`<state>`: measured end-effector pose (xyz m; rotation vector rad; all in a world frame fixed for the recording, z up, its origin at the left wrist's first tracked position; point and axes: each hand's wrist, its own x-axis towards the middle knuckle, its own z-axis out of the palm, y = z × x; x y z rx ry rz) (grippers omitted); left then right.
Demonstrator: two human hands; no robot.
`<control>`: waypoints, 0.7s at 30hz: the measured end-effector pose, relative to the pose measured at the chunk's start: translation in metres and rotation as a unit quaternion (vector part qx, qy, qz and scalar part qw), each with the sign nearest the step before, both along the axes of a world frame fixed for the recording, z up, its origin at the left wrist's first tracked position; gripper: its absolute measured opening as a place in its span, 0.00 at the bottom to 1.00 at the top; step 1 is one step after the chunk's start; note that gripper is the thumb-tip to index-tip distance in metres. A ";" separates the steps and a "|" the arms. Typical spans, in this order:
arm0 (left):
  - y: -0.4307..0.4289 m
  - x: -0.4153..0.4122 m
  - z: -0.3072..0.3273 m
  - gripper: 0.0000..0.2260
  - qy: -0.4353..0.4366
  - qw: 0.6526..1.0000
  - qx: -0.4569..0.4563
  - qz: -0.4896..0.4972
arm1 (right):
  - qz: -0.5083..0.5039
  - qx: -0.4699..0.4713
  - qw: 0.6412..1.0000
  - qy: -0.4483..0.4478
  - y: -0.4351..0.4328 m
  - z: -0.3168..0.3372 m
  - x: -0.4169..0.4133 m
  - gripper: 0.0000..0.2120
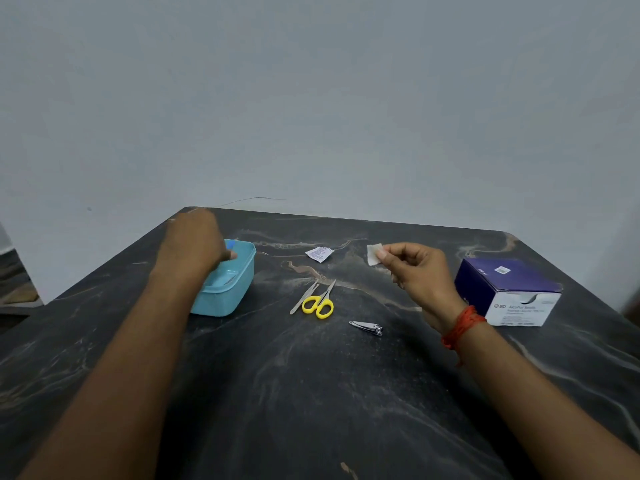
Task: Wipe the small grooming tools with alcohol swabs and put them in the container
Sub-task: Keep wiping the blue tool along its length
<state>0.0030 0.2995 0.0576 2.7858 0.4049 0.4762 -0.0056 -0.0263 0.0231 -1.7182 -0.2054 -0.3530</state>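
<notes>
Dark marbled table. Nearest: small steel nail clipper, mid-table. Behind it, yellow-handled small scissors touching thin metal tweezers; none in the container yet. Right hand pinches a white square alcohol swab at its fingertips, held above the table. Purple-and-white cardboard swab box near the right edge. Left hand reaches into the light-blue plastic container toward the far left corner; fingers hidden, grip unclear, something blue under them. Torn white wrapper lies farthest back. Risks: swab drying out while held; scissors dragging the tweezers on pickup.
</notes>
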 end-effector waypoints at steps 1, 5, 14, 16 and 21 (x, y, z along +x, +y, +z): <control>0.000 0.003 -0.003 0.17 0.024 1.000 0.010 -0.001 | 0.000 -0.002 1.000 0.003 0.000 -0.001 0.000 0.01; -0.002 0.010 -0.007 0.18 0.056 0.998 0.023 -0.007 | 0.000 -0.008 1.000 0.010 -0.001 -0.002 0.001 0.02; -0.059 -0.016 0.002 0.11 -0.089 0.980 -0.081 -0.158 | 0.000 -0.003 1.000 0.026 -0.003 -0.007 0.006 0.02; -0.081 -0.016 -0.009 0.09 -0.029 0.977 -0.073 -0.198 | 0.000 -0.003 1.000 0.030 -0.003 -0.007 0.007 0.02; -0.099 -0.008 -0.036 0.10 0.062 0.972 -0.044 -0.223 | 0.003 0.002 0.999 0.035 -0.003 -0.008 0.007 0.04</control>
